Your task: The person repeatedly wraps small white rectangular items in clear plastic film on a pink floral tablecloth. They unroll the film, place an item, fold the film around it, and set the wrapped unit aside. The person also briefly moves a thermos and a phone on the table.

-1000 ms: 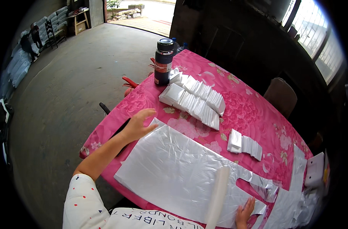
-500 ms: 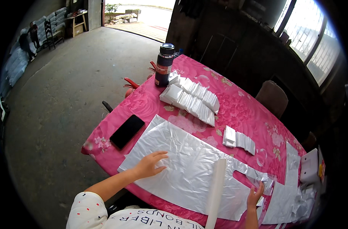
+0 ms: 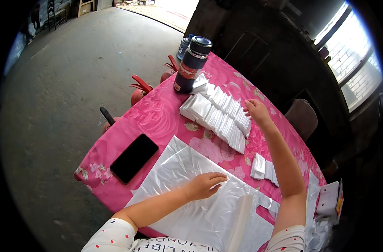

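Observation:
A large sheet-like white plastic bag (image 3: 174, 161) with a cut-out handle lies flat at the near side of the table. My left hand (image 3: 206, 185) is over its middle, fingers stretched out and holding nothing. A long pale strip (image 3: 241, 218), perhaps a ruler or tube, lies across the bag to the right of that hand. My right hand (image 3: 256, 113) is raised beside the right edge of the stacked rows of folded white plastic bags (image 3: 219, 119), its fingers apart with nothing visible in them. A smaller row of folded bags (image 3: 258, 166) lies nearer, left of my right forearm.
A pink floral cloth (image 3: 147, 111) covers the table. A dark thermos (image 3: 190, 69) stands at the far left corner; a black phone (image 3: 134, 158) lies at the left. Red fire extinguishers (image 3: 140, 86) stand beyond the left edge. A white plastic box (image 3: 327, 199) sits at the right.
My right hand has left the handle end of the bag and reached far forward to the folded rows. My left hand has slid right over the bag. The view has shifted.

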Available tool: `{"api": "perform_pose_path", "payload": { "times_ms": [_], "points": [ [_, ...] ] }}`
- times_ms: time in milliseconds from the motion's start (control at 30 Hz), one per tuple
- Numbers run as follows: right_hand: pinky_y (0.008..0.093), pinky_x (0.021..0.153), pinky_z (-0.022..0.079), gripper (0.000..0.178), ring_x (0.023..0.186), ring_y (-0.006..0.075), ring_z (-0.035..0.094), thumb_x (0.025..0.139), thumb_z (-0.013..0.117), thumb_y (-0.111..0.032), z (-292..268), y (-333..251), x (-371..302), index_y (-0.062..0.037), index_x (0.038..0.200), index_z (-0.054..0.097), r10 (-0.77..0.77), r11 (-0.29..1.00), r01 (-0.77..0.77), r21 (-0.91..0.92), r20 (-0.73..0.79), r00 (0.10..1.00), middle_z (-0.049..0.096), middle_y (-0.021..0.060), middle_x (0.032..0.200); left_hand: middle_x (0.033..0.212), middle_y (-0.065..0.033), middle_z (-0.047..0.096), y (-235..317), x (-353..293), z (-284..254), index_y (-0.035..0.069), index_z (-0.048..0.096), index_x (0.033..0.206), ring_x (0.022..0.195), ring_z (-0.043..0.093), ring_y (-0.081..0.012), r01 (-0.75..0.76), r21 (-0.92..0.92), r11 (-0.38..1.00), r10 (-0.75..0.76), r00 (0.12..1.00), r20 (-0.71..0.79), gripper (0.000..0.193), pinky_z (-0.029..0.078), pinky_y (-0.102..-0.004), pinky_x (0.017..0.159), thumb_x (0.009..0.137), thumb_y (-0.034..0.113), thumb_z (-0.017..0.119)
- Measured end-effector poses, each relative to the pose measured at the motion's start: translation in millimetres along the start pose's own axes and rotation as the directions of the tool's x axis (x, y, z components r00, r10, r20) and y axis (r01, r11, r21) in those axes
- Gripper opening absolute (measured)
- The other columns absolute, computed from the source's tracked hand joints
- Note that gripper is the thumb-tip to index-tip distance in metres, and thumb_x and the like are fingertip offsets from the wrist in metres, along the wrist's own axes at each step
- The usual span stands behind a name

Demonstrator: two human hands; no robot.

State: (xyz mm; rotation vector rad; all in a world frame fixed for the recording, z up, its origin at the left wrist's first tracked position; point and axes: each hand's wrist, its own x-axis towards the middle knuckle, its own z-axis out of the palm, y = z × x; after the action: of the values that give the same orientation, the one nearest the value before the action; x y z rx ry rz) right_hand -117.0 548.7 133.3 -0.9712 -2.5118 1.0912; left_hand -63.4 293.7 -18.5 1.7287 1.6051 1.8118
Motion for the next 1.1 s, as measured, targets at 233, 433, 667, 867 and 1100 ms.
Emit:
{"api": "perform_pose_path", "payload": {
  "times_ms": [233, 433, 667, 867, 1100],
  "points": [
    [0.0308, 0.061, 0.050, 0.043, 0.072, 0.0193, 0.061, 0.083, 0.059, -0.039, 98.1, -11.9, 155.9, 0.0023, 0.096, 0.058, 0.039, 0.989, -0.031, -0.143, 0.054, 0.998, 0.061, 0.0112, 0.085, 0.102, -0.0053, 0.062, 0.3, 5.1, 1.0, 0.008, 0.060, 0.103, 0.086, 0.062, -0.0228, 0.070, -0.055, 0.996, -0.073, 0.997, -0.040, 0.030, 0.053, -0.0312, 0.072, 0.074, 0.001, 0.062],
    [0.0336, 0.060, 0.050, 0.041, 0.078, 0.0247, 0.061, 0.076, 0.066, -0.033, 146.7, -33.3, 179.9, 0.0040, 0.092, 0.061, 0.133, 0.980, -0.121, -0.159, 0.067, 0.989, 0.061, 0.0143, 0.087, 0.104, -0.0049, 0.061, -0.7, 1.7, 2.2, 0.008, 0.059, 0.105, 0.086, 0.061, -0.0217, 0.117, -0.085, 0.990, -0.123, 0.990, -0.070, 0.031, 0.052, -0.0304, 0.070, 0.074, 0.002, 0.061],
    [0.0346, 0.059, 0.049, 0.031, 0.072, 0.0222, 0.059, 0.068, 0.073, -0.025, 152.2, -30.9, 174.7, 0.0020, 0.082, 0.065, 0.215, 0.962, -0.194, -0.192, 0.095, 0.972, 0.063, 0.0110, 0.087, 0.108, -0.0070, 0.059, 3.3, 1.6, 1.7, 0.006, 0.056, 0.107, 0.091, 0.059, -0.0251, 0.163, -0.137, 0.977, -0.171, 0.984, -0.048, 0.031, 0.051, -0.0332, 0.073, 0.076, 0.001, 0.058],
    [0.0328, 0.059, 0.051, 0.027, 0.071, 0.0223, 0.062, 0.064, 0.075, -0.015, 150.2, -19.7, 180.0, 0.0033, 0.081, 0.065, 0.165, 0.986, -0.162, -0.049, 0.042, 0.985, 0.064, 0.0139, 0.082, 0.108, -0.0047, 0.060, -0.6, 1.8, 3.8, 0.008, 0.058, 0.107, 0.088, 0.060, -0.0220, 0.154, -0.078, 0.985, -0.159, 0.985, -0.061, 0.034, 0.052, -0.0304, 0.071, 0.074, 0.002, 0.061],
    [0.0372, 0.076, 0.049, 0.038, 0.093, 0.0279, 0.059, 0.065, 0.074, -0.016, 119.2, -41.7, 145.1, -0.0004, 0.098, 0.063, 0.112, 0.895, -0.126, -0.427, -0.058, 0.992, 0.061, 0.0147, 0.101, 0.110, -0.0052, 0.058, 0.4, 1.2, -0.2, 0.008, 0.056, 0.109, 0.093, 0.059, -0.0235, 0.184, -0.082, 0.980, -0.187, 0.982, -0.034, 0.033, 0.051, -0.0322, 0.074, 0.076, 0.003, 0.059]
  ]
}}
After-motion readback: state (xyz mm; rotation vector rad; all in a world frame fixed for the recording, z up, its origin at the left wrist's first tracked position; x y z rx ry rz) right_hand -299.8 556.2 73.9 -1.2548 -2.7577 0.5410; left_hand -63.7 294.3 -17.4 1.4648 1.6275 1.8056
